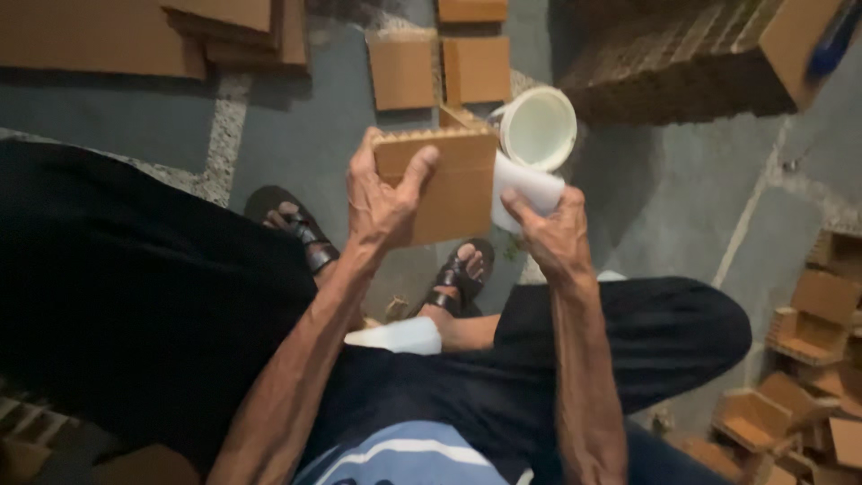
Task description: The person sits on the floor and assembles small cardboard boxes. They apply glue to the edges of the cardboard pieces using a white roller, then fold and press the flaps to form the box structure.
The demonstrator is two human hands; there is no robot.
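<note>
A corrugated cardboard piece (449, 184), a small tan rectangle with a ribbed top edge, sits at the centre of the frame, held up in front of the person. The left hand (382, 202) grips its left side, fingers clamped around the edge with the thumb across the face. The right hand (552, 233) closes its fingers on a white cloth pad (525, 189) pressed against the piece's right edge. The cardboard looks light and fairly stiff, yet easy to crease, so the edges seem the safest hold. Just behind, a white bucket (539, 128) stands on the grey floor (700, 207). Flat cardboard sheets (431, 67) lie at upper centre; folded small boxes (808, 359) pile up at lower right.
</note>
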